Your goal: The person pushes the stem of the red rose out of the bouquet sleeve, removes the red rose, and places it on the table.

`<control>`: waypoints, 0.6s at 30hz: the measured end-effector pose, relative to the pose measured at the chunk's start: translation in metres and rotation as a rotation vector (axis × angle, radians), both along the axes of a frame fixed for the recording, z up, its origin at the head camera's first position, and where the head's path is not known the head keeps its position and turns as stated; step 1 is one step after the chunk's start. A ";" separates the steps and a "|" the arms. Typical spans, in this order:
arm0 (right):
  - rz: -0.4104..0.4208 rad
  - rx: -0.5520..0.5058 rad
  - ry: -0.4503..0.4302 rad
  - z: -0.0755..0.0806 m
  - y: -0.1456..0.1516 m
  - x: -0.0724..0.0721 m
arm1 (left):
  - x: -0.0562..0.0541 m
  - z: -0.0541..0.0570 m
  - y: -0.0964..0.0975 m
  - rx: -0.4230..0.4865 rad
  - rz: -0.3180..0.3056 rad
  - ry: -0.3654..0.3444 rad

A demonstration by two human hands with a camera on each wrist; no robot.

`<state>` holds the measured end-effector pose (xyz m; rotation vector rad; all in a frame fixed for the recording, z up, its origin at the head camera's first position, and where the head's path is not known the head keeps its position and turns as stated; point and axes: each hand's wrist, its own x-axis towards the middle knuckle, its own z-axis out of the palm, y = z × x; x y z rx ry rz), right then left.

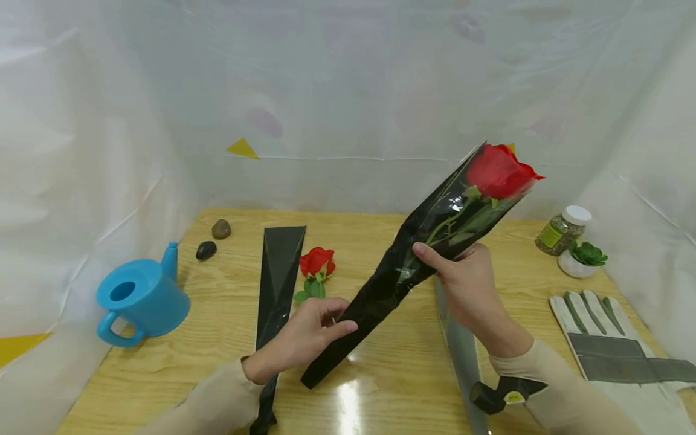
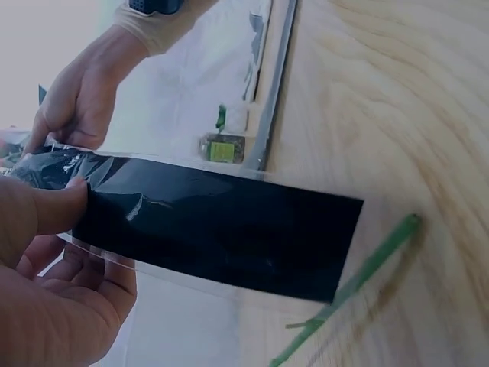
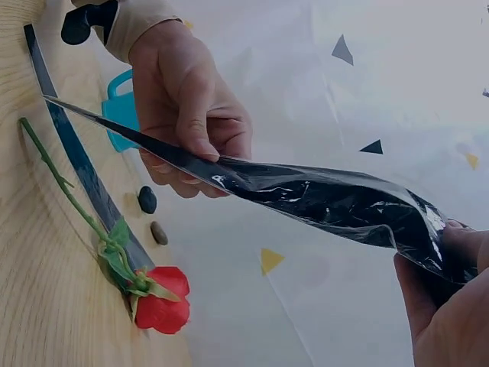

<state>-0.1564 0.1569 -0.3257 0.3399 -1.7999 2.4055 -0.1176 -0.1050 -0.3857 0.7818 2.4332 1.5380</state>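
A red rose (image 1: 497, 172) sits in a black and clear plastic flower sleeve (image 1: 380, 284), raised at a slant over the table with the bloom at the upper right. My right hand (image 1: 470, 284) grips the sleeve below the bloom, thumb across its front. Lower down, my left hand (image 1: 307, 335) pinches the sleeve between thumb and fingers; the left wrist view shows its flat black bottom end (image 2: 290, 237) sticking out past that hand. The rose's lower stem is hidden inside. A second red rose (image 3: 162, 302) with a green stem lies on the table beneath.
Another black sleeve (image 1: 280, 272) lies left of the loose rose, and a further one (image 1: 459, 356) lies under my right forearm. A blue watering can (image 1: 147, 299) and two stones (image 1: 206, 250) are left. A jar (image 1: 562, 229), potted succulent (image 1: 584, 260) and gloves (image 1: 609, 356) are right.
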 end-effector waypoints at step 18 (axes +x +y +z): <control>-0.043 0.145 -0.012 -0.005 -0.008 0.000 | 0.000 -0.006 -0.003 0.040 0.045 0.067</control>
